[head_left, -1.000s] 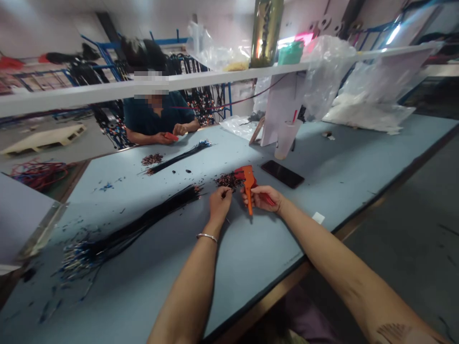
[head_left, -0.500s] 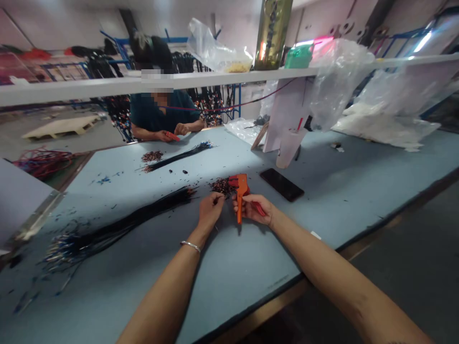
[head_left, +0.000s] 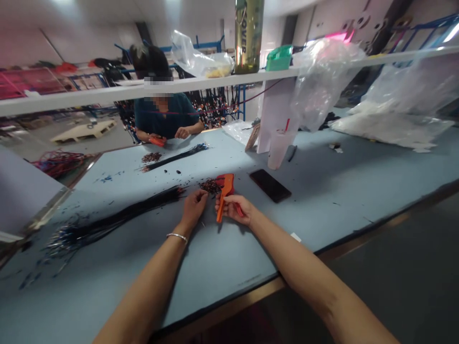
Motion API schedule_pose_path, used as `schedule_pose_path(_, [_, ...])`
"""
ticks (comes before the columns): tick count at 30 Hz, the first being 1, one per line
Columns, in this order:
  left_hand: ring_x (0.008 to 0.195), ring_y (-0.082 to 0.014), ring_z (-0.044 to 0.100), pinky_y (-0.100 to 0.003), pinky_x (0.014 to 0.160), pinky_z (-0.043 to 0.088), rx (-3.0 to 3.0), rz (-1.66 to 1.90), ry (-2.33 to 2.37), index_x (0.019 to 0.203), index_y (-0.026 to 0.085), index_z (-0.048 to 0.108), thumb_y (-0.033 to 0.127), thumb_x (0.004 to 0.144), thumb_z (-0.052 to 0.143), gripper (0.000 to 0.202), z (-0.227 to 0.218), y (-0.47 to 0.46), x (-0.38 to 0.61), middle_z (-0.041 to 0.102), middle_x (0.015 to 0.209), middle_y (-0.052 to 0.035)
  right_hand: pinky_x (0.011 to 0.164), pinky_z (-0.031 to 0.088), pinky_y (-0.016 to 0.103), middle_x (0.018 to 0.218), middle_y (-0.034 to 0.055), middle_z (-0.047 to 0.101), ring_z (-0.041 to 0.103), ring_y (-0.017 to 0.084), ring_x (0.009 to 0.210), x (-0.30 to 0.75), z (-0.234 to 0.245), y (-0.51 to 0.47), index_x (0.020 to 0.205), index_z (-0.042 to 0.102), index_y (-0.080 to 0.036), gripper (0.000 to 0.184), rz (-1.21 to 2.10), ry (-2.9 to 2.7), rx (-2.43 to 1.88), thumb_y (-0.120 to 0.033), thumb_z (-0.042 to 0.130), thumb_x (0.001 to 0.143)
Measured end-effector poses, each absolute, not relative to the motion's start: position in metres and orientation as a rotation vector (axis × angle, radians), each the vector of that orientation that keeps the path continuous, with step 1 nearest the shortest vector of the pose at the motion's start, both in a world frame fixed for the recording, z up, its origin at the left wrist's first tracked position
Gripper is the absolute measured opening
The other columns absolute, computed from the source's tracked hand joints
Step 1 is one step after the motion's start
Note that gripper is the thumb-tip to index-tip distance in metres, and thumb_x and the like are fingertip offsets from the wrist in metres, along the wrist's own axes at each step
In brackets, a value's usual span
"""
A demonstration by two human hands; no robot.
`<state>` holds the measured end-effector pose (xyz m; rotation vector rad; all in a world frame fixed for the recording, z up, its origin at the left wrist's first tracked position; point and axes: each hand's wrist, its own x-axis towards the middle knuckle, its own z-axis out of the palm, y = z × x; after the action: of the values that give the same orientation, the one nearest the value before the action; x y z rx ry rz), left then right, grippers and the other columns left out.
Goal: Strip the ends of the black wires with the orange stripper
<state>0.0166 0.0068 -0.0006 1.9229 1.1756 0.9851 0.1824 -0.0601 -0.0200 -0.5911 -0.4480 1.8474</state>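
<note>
My right hand [head_left: 238,210] is wrapped round the handles of an orange and red wire stripper [head_left: 225,187], whose head points away from me. Its jaws lie over a small pile of dark and copper-coloured scraps [head_left: 208,185]. Just left of the tool, my left hand [head_left: 194,205] is closed in a pinch near the pile; what its fingertips hold is too small to make out. A thin light line shows on the table below that hand. Beyond it on the left lies a long bundle of black wires [head_left: 132,210], with blue and white ends towards me.
A phone [head_left: 270,185] and a cup with a red straw [head_left: 278,150] stand to the right. Opposite sits a co-worker [head_left: 167,117] with a red tool, near a second wire bundle [head_left: 177,156]. A shelf [head_left: 118,91] crosses above, holding a bottle [head_left: 247,38].
The view has swung right, so the table's things appear further left. The wire stripper is more tilted, and my left hand is slightly further from it. The co-worker's red tool has shifted left.
</note>
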Motion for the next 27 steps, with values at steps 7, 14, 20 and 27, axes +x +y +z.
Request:
schedule_pose_path(7, [0.057, -0.0124, 0.046, -0.023, 0.056, 0.037, 1.899, 0.935, 1.117, 0.075, 0.017, 0.062, 0.04, 0.078, 0.052, 0.025, 0.003, -0.003, 0.008, 0.054, 0.059, 0.0032, 0.079, 0.051, 0.036, 0.078, 0.0063, 0.072, 0.07, 0.02, 0.072, 0.179, -0.023, -0.063, 0.093, 0.064, -0.011, 0.017, 1.861, -0.452, -0.582, -0.01, 0.055, 0.079])
schedule_pose_path(14, [0.061, -0.0137, 0.052, -0.024, 0.061, 0.039, 1.935, 0.85, 1.065, 0.07, 0.017, 0.063, 0.037, 0.076, 0.055, 0.022, 0.005, -0.003, 0.009, 0.06, 0.064, 0.0007, 0.074, 0.053, 0.035, 0.08, 0.0052, 0.072, 0.07, 0.02, 0.073, 0.176, -0.026, -0.069, 0.097, 0.063, -0.013, 0.021, 1.832, -0.431, -0.564, -0.014, 0.057, 0.077])
schedule_pose_path(20, [0.06, -0.0143, 0.053, -0.023, 0.058, 0.04, 1.929, 0.839, 1.122, 0.07, 0.017, 0.062, 0.038, 0.079, 0.052, 0.025, 0.003, -0.004, 0.008, 0.059, 0.062, 0.0007, 0.074, 0.053, 0.033, 0.082, 0.0059, 0.072, 0.07, 0.019, 0.075, 0.177, -0.024, -0.075, 0.098, 0.065, -0.012, 0.024, 1.868, -0.379, -0.539, -0.016, 0.063, 0.074])
schedule_pose_path(27, [0.059, -0.0139, 0.053, -0.023, 0.057, 0.039, 1.912, 0.856, 1.133, 0.07, 0.018, 0.062, 0.035, 0.079, 0.051, 0.023, -0.003, -0.007, 0.008, 0.057, 0.06, 0.0012, 0.079, 0.052, 0.033, 0.085, 0.0052, 0.072, 0.07, 0.019, 0.078, 0.177, -0.02, -0.083, 0.099, 0.065, -0.013, 0.029, 1.864, -0.337, -0.561, -0.019, 0.071, 0.071])
